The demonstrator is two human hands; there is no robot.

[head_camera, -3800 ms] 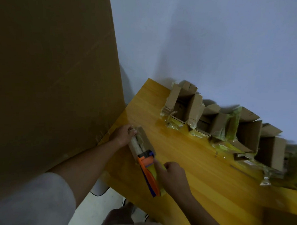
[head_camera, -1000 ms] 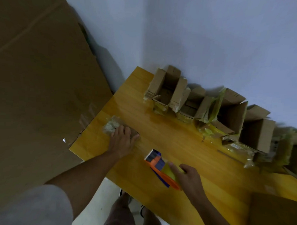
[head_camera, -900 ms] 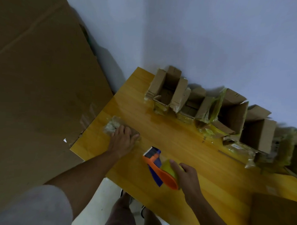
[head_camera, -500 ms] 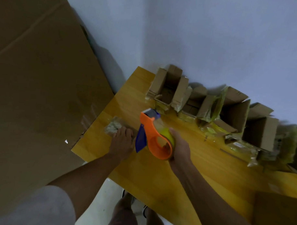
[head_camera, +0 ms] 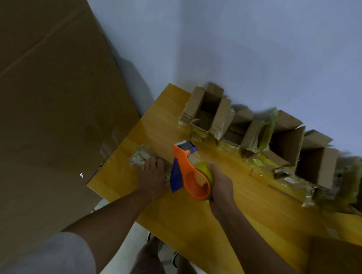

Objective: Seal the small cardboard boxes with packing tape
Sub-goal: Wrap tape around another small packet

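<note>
Cardboard crowds this scene — a large brown sheet leans against the wall on the left, reaching past the corner of the yellow wooden table. Near that corner lies a small box, flattened and wrapped in glossy tape; the left hand rests on it with its fingers laid out flat, pressing it to the tabletop and hiding its near part. Just beside, the right hand curls round the yellowish tape roll of an orange tape dispenser, which stands tilted above the table, its blue blade guard hanging toward the left hand. Along the wall a row of open cardboard boxes stands flaps up, scraps of yellowish tape clinging to them — blurred further right. Another brown cardboard piece fills the lower right.
</note>
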